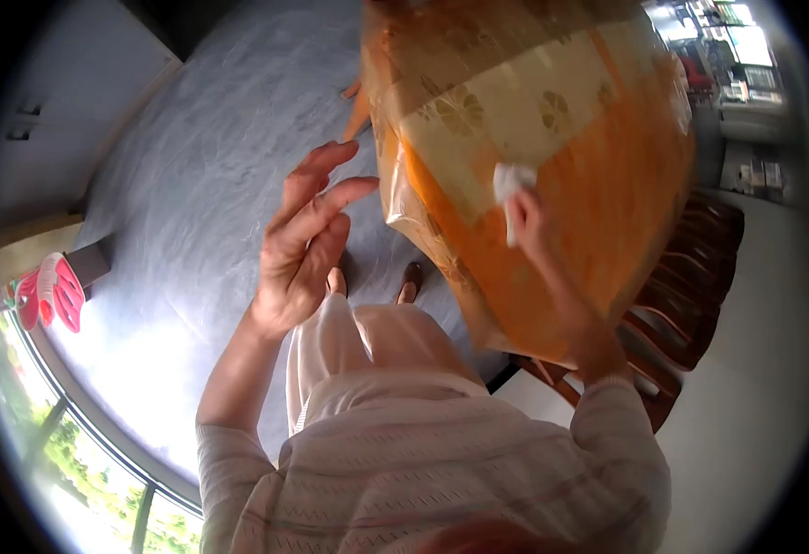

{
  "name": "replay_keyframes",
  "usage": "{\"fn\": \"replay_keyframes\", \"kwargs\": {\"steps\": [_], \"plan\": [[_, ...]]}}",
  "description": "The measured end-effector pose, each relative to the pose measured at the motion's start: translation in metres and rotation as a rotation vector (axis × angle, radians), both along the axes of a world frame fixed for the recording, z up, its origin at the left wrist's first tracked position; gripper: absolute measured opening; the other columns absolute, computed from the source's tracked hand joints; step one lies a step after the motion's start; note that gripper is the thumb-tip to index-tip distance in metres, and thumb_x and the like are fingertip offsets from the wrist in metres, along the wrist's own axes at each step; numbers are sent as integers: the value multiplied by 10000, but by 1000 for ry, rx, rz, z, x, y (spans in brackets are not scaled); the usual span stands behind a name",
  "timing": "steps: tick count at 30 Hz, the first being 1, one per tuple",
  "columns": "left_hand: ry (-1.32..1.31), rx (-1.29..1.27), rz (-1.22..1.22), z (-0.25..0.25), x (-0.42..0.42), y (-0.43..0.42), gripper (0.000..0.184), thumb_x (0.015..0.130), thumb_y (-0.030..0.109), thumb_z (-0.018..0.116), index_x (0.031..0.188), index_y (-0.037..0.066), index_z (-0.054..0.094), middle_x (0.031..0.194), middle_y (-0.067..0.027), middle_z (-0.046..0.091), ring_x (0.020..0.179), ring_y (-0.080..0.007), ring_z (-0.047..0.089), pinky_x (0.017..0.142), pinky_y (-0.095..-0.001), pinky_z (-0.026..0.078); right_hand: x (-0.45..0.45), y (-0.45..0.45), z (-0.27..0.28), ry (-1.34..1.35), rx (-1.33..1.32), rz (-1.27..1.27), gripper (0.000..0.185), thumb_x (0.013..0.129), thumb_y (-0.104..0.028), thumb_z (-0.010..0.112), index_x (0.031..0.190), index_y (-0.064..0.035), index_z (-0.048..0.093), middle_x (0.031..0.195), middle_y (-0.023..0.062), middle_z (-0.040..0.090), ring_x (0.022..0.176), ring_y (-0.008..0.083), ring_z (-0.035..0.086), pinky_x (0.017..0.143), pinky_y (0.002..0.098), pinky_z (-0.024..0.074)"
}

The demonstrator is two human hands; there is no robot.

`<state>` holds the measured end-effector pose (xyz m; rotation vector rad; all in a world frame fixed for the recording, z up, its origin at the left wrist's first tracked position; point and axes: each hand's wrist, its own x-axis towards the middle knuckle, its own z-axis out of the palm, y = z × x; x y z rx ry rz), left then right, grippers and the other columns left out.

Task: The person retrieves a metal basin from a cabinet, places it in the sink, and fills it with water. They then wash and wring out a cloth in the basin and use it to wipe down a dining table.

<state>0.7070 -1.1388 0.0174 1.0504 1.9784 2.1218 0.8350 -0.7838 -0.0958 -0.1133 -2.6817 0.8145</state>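
Observation:
My right hand (532,222) is closed round a crumpled white cloth (513,181), which lies against the top of a table. A glossy, see-through cover with a flower pattern drapes over the orange and cream tablecloth (598,194). Raised off to the left of the table, my left hand (307,235) holds nothing. Its fingers are apart and curve toward the table's edge, with floor showing beyond them.
Brown wooden chairs (691,286) line the table's right side. Grey marbled floor (211,138) spreads to the left. Pink slippers (58,291) sit near the window (72,452). A pale cabinet (63,102) stands at upper left.

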Motion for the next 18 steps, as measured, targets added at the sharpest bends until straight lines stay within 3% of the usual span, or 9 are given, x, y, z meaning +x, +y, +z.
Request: {"fn": "replay_keyframes", "kwargs": {"steps": [3, 4, 5, 7, 10, 14, 16, 17, 18], "plan": [[3, 200, -274, 61, 13, 13, 408, 849, 413, 541, 1190, 191, 569, 1347, -214, 386, 1265, -408, 335, 982, -488, 327, -102, 9, 4, -30, 235, -307, 167, 836, -214, 566, 783, -55, 570, 677, 180, 586, 649, 378, 566, 566, 447, 434], [17, 249, -369, 80, 19, 24, 470, 831, 446, 553, 1193, 146, 555, 1321, -218, 406, 1254, -410, 347, 984, -491, 331, -122, -1, 1, 142, 226, -274, 171, 847, -218, 528, 768, -72, 572, 684, 172, 592, 647, 386, 568, 563, 470, 434], [63, 332, -459, 95, 24, 42, 539, 813, 480, 565, 1196, 101, 541, 1296, -221, 425, 1243, -412, 359, 985, -494, 335, -128, -12, -12, -80, 203, -353, 160, 850, -211, 499, 763, -90, 557, 725, 178, 596, 673, 393, 567, 580, 473, 438], [116, 430, -596, 108, 40, 74, 687, 777, 547, 589, 1201, 12, 512, 1245, -228, 464, 1221, -415, 382, 989, -500, 343, -92, -59, 7, 93, 62, -101, 96, 816, -199, 515, 771, -116, 534, 719, 157, 579, 659, 359, 571, 580, 473, 437], [-120, 166, -589, 120, 86, 84, 698, 752, 546, 619, 1188, 15, 496, 1204, -214, 498, 1168, -381, 444, 956, -466, 371, 11, -87, 29, -141, 128, -1, 75, 775, -153, 595, 828, -131, 547, 823, 66, 557, 744, 294, 569, 605, 399, 446], [-556, -465, -417, 201, 126, 129, 520, 703, 456, 686, 1057, 117, 516, 1206, -161, 522, 1092, -233, 521, 755, -299, 380, 145, 40, -15, 14, 151, -221, 156, 817, -147, 599, 963, -93, 596, 849, 133, 595, 734, 272, 591, 631, 376, 470], [-460, -389, -518, 192, 139, 155, 490, 709, 409, 670, 1071, 115, 519, 1223, -163, 506, 1111, -239, 503, 782, -303, 371, 174, 102, 20, 48, 166, -387, 156, 834, -123, 563, 975, -88, 618, 888, 167, 623, 762, 298, 611, 646, 354, 480], [-387, -296, -581, 179, 147, 168, 477, 712, 385, 662, 1078, 114, 521, 1232, -164, 498, 1121, -242, 494, 795, -306, 366, 196, 157, 6, -394, 111, -727, 140, 852, -117, 533, 958, -70, 611, 931, 145, 627, 790, 299, 622, 663, 352, 489], [-318, -197, -642, 165, 154, 181, 464, 716, 361, 654, 1085, 114, 523, 1241, -165, 490, 1131, -245, 485, 808, -308, 362, 205, 210, 7, 80, 229, -486, 138, 858, -100, 508, 946, -50, 602, 931, 145, 629, 816, 307, 621, 688, 332, 491]]}}
